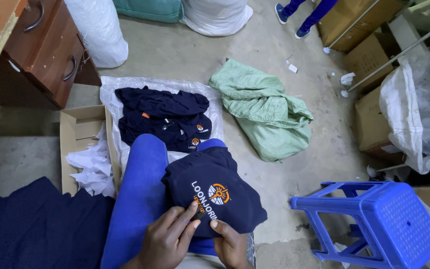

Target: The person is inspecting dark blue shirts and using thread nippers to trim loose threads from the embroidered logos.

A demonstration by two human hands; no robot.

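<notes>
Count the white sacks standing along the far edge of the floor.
2 in clear view: one white sack beside the wooden drawer unit, and another white sack at the top middle next to a teal bag. Others may lie beyond the frame.

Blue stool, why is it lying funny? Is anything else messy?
The blue stool lies tipped on its side on the floor. A green sack lies crumpled nearby, and white paper spills out of an open cardboard box.

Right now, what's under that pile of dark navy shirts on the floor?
The pile of navy shirts lies on a clear plastic sheet spread over the concrete floor. The sheet shows along the pile's edges; whatever sits beneath the middle is covered.
</notes>
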